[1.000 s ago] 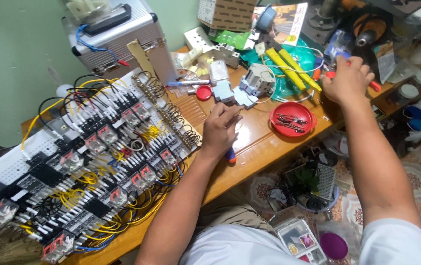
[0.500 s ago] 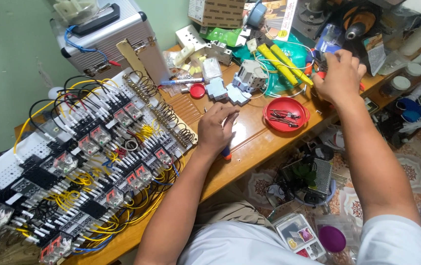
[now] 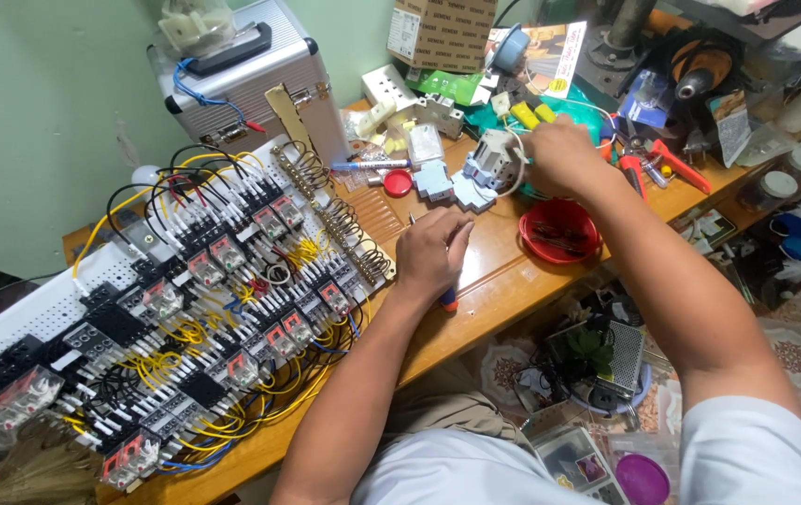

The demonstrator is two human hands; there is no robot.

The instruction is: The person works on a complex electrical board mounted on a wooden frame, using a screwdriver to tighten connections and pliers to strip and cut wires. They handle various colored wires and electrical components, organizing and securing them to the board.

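So left hand [image 3: 430,251] fingers clamp a screwdriver [image 3: 447,297] near the bench [image 3: 503,281] edge; right hand [image 3: 559,154] fingers pinch a white wire [image 3: 516,159] amid clutter.

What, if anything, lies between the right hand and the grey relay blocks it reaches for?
Nothing visible: the right hand is already at the grey relay blocks, fingers against them beside a white wire. The left hand rests apart on the bench, on a screwdriver.

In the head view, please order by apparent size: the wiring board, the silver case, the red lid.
1. wiring board, though it lies nearest the camera
2. silver case
3. red lid
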